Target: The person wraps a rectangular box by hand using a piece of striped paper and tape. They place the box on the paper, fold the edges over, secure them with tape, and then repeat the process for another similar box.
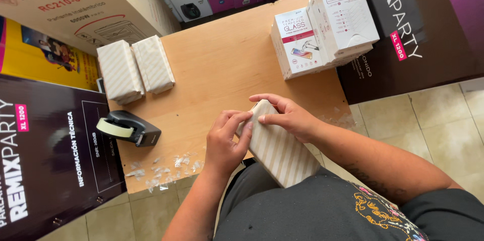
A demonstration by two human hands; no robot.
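A flat box wrapped in cream paper with pale stripes [280, 151] lies tilted over the near edge of the wooden table [222, 64], its near end against my body. My left hand [225, 142] presses its fingers on the far left corner of the wrapped box. My right hand [285, 115] curls over the far end, holding the paper fold down. Both hands grip the same wrapped box.
Two wrapped boxes [135, 68] lie at the table's far left. A black tape dispenser [129, 128] sits left of my hands, with several torn tape bits [161, 173] along the near edge. White flat cartons [322, 29] stand stacked at the far right. Big cardboard boxes surround the table.
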